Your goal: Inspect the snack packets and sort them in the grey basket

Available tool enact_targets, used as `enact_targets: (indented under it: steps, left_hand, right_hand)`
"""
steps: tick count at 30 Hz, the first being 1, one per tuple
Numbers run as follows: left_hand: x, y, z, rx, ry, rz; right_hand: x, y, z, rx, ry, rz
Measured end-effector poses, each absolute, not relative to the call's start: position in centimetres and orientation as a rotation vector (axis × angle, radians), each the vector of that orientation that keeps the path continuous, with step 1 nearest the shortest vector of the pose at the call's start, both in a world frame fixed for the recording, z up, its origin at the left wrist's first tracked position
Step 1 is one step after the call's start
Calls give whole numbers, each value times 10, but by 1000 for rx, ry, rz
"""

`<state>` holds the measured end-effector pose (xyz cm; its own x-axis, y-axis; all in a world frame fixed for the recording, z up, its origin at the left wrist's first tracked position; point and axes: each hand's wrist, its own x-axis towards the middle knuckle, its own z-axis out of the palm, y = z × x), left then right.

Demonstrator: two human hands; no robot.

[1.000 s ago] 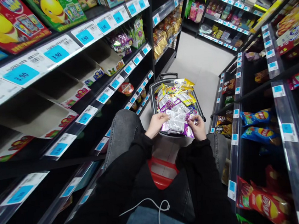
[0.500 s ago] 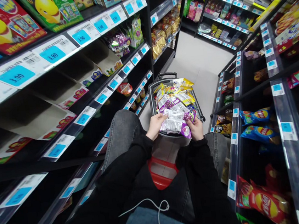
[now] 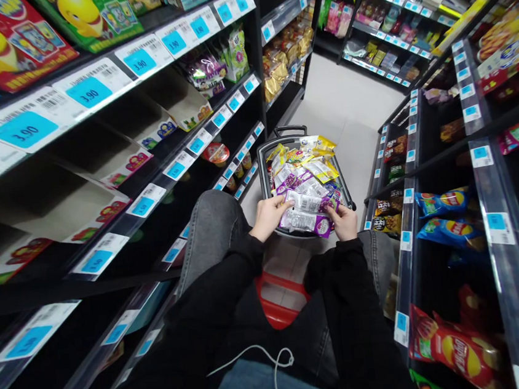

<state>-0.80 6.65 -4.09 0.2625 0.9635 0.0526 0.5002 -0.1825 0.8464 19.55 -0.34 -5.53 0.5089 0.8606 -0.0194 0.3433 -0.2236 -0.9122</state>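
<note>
A dark shopping basket (image 3: 263, 169) stands on the floor between my knees, heaped with small candy bags. Yellow candy bags (image 3: 324, 168) lie toward its far side, purple and silver ones toward me. My left hand (image 3: 268, 215) pinches the left end of a purple-and-silver candy bag (image 3: 307, 203) on the near side of the pile. At that bag's right end, my right hand (image 3: 343, 220) has its fingers closed on the purple edge. Another purple-and-silver bag (image 3: 306, 222) lies just below, close to both hands; whether it is also held I cannot tell.
Shelves with price tags (image 3: 88, 92) rise on my left, holding open display boxes (image 3: 118, 135). On the right, shelves carry chip bags (image 3: 443, 201). A red stool (image 3: 279, 313) shows under me. Tiled floor (image 3: 346, 95) runs ahead to another shelf unit (image 3: 392, 26).
The bag between my hands has shifted and its printed back shows more plainly. My right hand has moved slightly right and down.
</note>
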Motion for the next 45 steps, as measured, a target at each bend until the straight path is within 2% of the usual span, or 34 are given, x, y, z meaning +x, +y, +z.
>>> enact_targets:
  steps: [4, 7, 13, 18, 24, 38, 45]
  left_hand:
    - [-13, 65, -38, 1879, 1325, 787]
    - [-16, 65, -37, 1857, 1237, 853]
    - [-10, 64, -39, 1278, 923, 996]
    - [-3, 67, -43, 1011, 958, 1025]
    - [-3, 73, -51, 963, 1017, 999]
    - [4, 71, -52, 850, 1100, 1057]
    - [-6, 77, -53, 1100, 1041, 1085]
  right_hand:
    - [191, -5, -57, -1849, -939, 557]
    - [190, -5, -55, -1638, -820, 661]
    - [197, -9, -48, -1221, -670, 858]
    - [200, -7, -53, -1397, -784, 742]
    - [202, -2, -61, -1394, -742, 869]
    - [203, 4, -67, -1423, -626, 857]
    - [206, 0, -61, -1431, -902, 597]
